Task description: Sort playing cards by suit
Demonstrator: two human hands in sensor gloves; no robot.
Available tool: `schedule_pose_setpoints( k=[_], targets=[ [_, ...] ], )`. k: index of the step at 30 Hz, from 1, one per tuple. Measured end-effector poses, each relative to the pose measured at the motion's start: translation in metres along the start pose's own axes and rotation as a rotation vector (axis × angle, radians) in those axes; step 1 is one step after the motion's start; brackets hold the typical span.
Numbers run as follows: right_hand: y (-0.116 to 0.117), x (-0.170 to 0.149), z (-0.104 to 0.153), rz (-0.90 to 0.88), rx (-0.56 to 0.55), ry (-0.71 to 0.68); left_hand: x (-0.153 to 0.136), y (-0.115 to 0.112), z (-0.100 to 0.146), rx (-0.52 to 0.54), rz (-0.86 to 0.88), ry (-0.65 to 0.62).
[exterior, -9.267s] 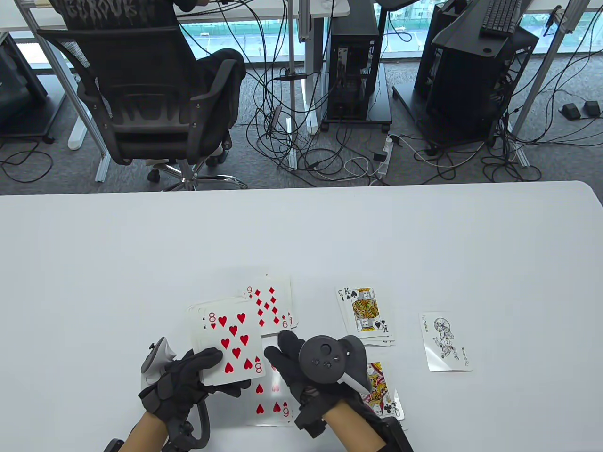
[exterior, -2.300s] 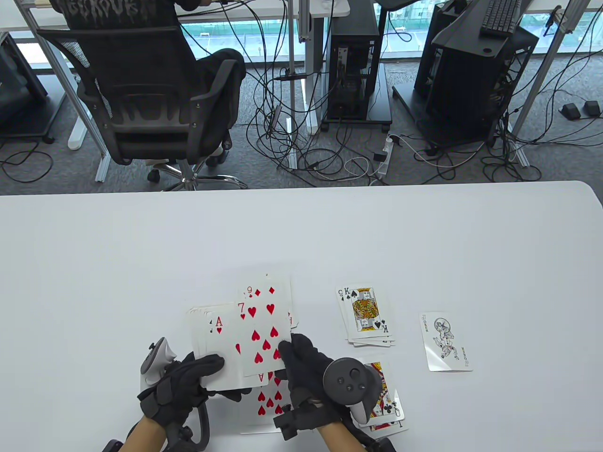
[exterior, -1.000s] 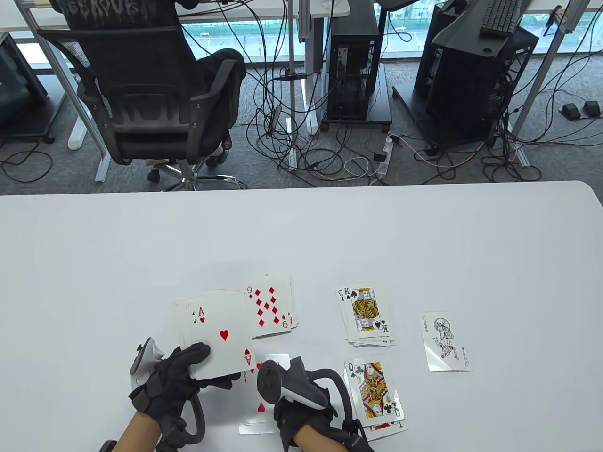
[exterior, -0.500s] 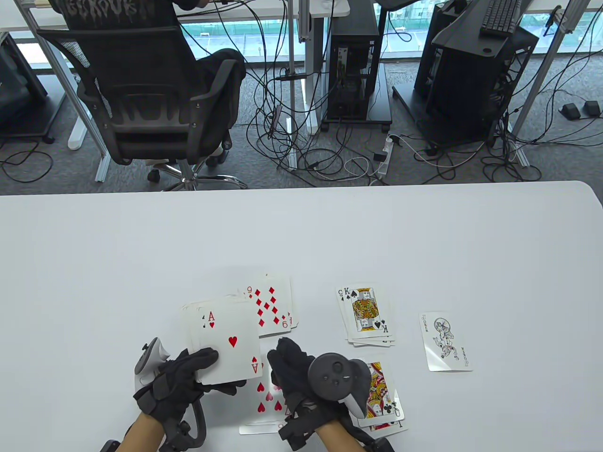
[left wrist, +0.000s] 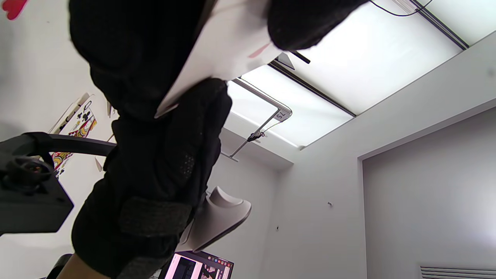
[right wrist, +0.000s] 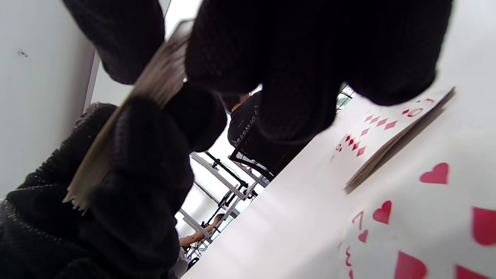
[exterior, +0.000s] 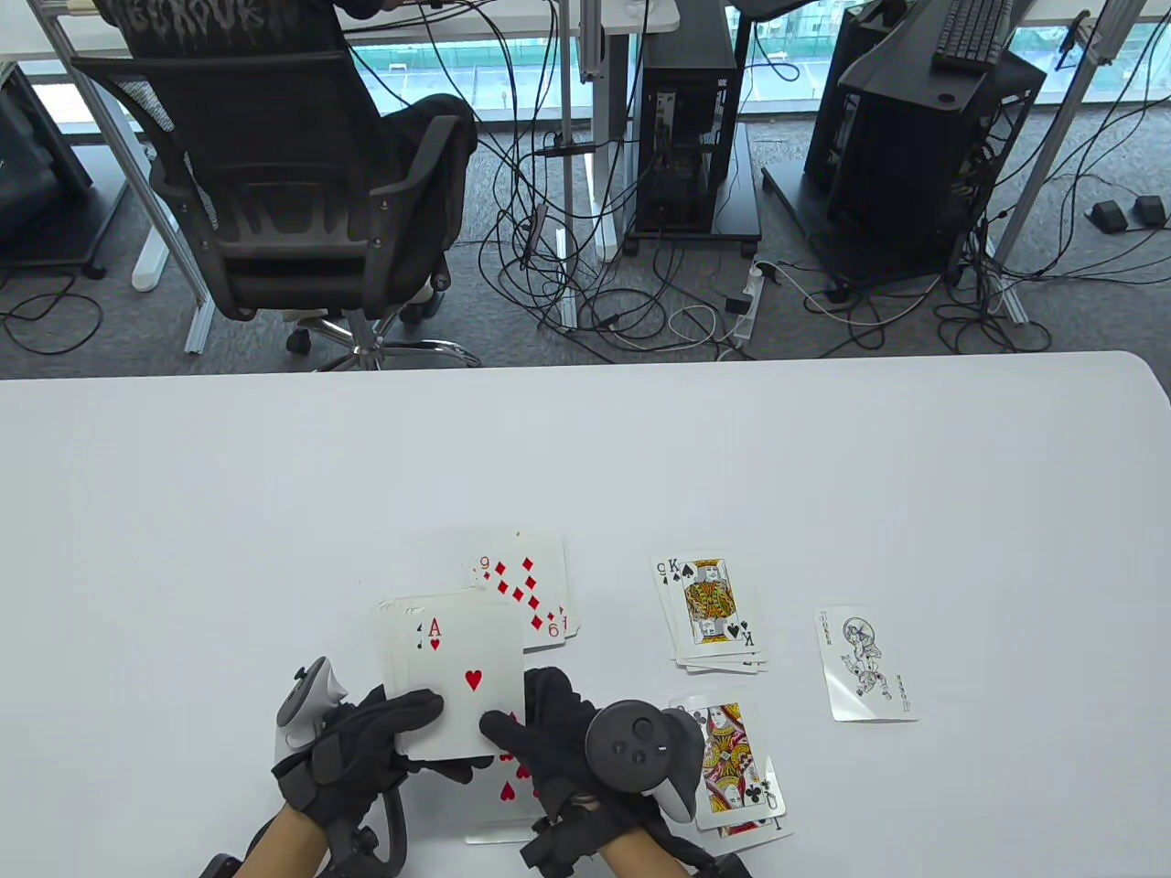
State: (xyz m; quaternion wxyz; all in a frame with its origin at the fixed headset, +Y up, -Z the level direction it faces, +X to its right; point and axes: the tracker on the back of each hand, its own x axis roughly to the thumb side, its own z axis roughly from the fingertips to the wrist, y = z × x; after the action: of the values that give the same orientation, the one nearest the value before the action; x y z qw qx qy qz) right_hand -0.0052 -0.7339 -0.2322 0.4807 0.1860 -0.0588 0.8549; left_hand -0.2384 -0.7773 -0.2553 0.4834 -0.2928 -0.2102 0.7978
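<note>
My left hand (exterior: 402, 732) holds a face-up deck (exterior: 453, 681) just above the table, with the ace of hearts on top. My right hand (exterior: 521, 709) meets the deck's lower right corner, its thumb lying on the ace and its fingers behind it, pinching that card. The right wrist view shows the deck's edge (right wrist: 128, 131) running between dark fingers. Under both hands lies the hearts pile (exterior: 508, 794), its seven (right wrist: 407, 232) face up. The nine-topped diamonds pile (exterior: 531, 590) sits just beyond the deck. The left wrist view shows a held card (left wrist: 217, 50).
The spades pile with a king on top (exterior: 709, 613) lies right of the diamonds. A clubs pile topped by a queen (exterior: 732, 759) is beside my right wrist. A joker (exterior: 864, 663) lies alone further right. The white table (exterior: 274, 512) stretches away beyond the cards.
The seven of hearts has gone from the deck onto the hearts pile. My right hand came back from that pile and now pinches the ace of hearts; the deck shifted slightly right.
</note>
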Motion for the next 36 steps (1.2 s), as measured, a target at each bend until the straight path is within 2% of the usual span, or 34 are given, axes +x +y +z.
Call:
schedule_pose_setpoints(
  k=[5,12,20,22,23,25,28,31,36],
  targets=[
    [0.0,-0.004,-0.001,-0.126,0.018,0.004,0.0,0.001,0.0,-0.01,0.005,-0.006],
    [-0.014,-0.014,-0.002,-0.098,-0.093,0.049,0.002,0.004,0.002,0.015,0.01,-0.03],
    [-0.048,-0.03,-0.003,-0.121,-0.267,0.112,0.007,0.012,0.006,0.063,0.051,-0.084],
    [-0.053,-0.032,-0.004,-0.062,-0.271,0.109,0.009,0.017,0.008,0.09,0.058,-0.102],
    [-0.052,-0.032,-0.005,-0.037,-0.249,0.114,0.011,0.019,0.01,0.099,0.056,-0.108],
    [-0.042,-0.03,-0.007,0.023,-0.091,0.155,0.014,0.023,0.012,0.126,0.05,-0.12],
    [-0.022,-0.026,-0.008,0.118,0.09,0.18,0.016,0.025,0.014,0.14,0.056,-0.136],
    [-0.008,-0.02,-0.008,0.223,0.166,0.172,0.016,0.026,0.015,0.146,0.06,-0.141],
    [0.011,-0.017,-0.005,0.37,0.363,0.239,0.013,0.026,0.014,0.137,0.057,-0.119]
  ],
)
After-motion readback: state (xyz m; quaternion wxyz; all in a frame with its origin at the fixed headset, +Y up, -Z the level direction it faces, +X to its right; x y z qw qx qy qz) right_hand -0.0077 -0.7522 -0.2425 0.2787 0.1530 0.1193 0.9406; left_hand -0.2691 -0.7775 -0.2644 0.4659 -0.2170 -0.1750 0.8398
